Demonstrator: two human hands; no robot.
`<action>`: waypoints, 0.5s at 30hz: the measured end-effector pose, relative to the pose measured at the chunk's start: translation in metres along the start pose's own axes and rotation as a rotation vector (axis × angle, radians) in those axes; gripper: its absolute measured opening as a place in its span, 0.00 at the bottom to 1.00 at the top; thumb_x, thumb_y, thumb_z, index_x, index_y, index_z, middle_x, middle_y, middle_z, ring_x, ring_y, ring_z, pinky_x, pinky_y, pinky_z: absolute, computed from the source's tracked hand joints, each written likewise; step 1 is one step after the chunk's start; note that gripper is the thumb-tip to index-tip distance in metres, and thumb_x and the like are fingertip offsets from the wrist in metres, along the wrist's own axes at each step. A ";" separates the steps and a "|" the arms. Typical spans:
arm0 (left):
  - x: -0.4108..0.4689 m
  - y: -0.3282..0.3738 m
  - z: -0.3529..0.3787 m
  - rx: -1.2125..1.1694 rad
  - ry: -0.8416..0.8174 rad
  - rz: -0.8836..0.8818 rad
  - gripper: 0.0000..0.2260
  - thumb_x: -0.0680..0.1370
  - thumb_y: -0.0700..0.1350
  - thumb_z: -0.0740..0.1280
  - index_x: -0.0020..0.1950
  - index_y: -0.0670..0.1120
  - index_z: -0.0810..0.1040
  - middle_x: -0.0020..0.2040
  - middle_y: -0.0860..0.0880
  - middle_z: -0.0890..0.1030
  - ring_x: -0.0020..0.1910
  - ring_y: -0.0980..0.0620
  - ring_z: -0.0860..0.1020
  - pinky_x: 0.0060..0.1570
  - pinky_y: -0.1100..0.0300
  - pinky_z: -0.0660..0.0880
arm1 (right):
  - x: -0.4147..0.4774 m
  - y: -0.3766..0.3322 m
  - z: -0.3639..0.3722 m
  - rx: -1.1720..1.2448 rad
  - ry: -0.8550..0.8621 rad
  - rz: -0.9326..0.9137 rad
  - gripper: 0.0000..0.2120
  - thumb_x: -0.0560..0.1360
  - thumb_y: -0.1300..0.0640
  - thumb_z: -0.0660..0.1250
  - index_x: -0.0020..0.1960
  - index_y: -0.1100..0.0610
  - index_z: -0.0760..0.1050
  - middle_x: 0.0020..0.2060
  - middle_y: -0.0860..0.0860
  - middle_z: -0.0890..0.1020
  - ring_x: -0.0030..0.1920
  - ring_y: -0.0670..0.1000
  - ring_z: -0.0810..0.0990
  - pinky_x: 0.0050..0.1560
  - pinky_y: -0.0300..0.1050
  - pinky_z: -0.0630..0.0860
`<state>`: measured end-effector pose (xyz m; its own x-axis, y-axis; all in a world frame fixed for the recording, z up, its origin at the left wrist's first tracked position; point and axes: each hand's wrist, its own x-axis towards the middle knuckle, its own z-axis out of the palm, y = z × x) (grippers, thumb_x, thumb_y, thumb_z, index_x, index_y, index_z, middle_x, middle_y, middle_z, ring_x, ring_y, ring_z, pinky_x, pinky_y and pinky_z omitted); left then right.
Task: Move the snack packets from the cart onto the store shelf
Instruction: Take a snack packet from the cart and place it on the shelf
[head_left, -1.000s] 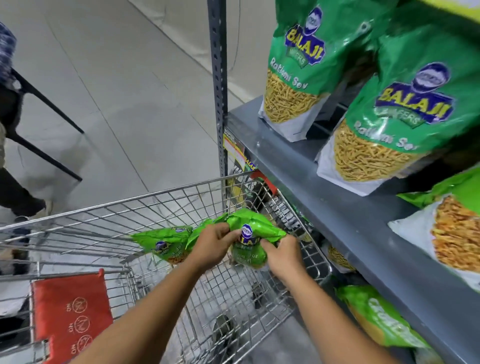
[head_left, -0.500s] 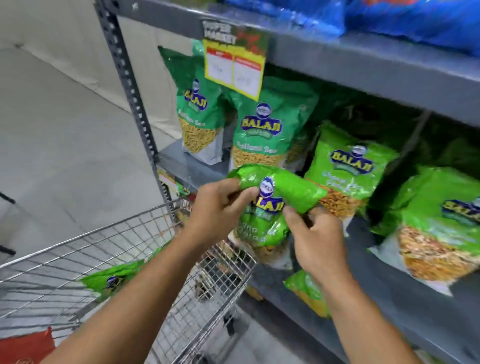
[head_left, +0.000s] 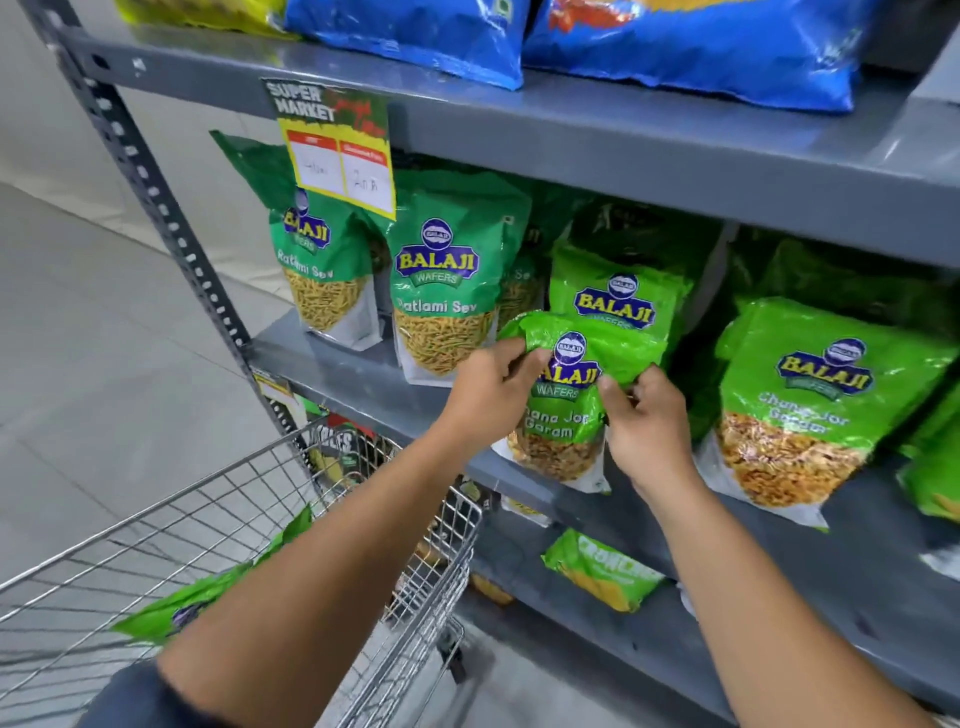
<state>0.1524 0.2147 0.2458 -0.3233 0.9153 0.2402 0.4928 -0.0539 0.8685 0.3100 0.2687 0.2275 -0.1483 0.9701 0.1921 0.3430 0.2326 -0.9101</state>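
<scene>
Hands at the middle shelf (head_left: 363, 371) of a grey metal rack, both mine and both clamped on one green snack packet (head_left: 563, 410). My left hand (head_left: 488, 387) pinches the packet's folded top corner on the left; my right hand (head_left: 641, 415) pinches its right edge just below the top. I hold the packet upright at the front lip of the shelf, its lower end overlapping the shelf edge, and I cannot tell whether it rests on the shelf. Directly behind it stands a second packet of the same kind (head_left: 618, 291), and to its right, close by, a third (head_left: 810, 400). To the left stand two darker green sev packets (head_left: 441, 291), the nearer one just beside my left hand. A yellow price tag (head_left: 340, 150) hangs from the shelf above, which carries blue bags (head_left: 691, 47). The wire cart (head_left: 311, 519) stands below and left, close against the rack, and another green packet (head_left: 202, 597) lies inside it, partly hidden by my left forearm.
</scene>
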 end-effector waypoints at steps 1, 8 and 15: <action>0.002 0.000 0.001 0.003 -0.009 0.000 0.21 0.80 0.48 0.63 0.30 0.48 0.58 0.27 0.51 0.59 0.26 0.54 0.57 0.29 0.56 0.55 | 0.001 0.001 0.000 -0.005 0.001 0.011 0.14 0.75 0.53 0.65 0.35 0.47 0.64 0.29 0.43 0.69 0.30 0.47 0.67 0.38 0.49 0.64; 0.003 0.001 -0.002 -0.080 -0.068 -0.042 0.21 0.79 0.49 0.63 0.30 0.48 0.59 0.28 0.51 0.58 0.27 0.52 0.58 0.32 0.56 0.57 | 0.001 0.004 -0.002 -0.018 0.003 0.011 0.11 0.75 0.52 0.65 0.36 0.49 0.66 0.29 0.46 0.72 0.30 0.47 0.70 0.37 0.48 0.65; -0.037 -0.026 -0.026 -0.238 -0.015 -0.201 0.11 0.80 0.48 0.63 0.43 0.45 0.80 0.31 0.57 0.76 0.31 0.61 0.73 0.35 0.64 0.70 | -0.033 -0.004 0.002 0.156 0.313 -0.129 0.30 0.71 0.52 0.69 0.69 0.48 0.61 0.56 0.50 0.71 0.53 0.46 0.75 0.56 0.41 0.71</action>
<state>0.1311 0.1720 0.2258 -0.3820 0.9229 0.0480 0.2162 0.0387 0.9756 0.3118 0.2357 0.2243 0.1181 0.9132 0.3901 0.1905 0.3648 -0.9114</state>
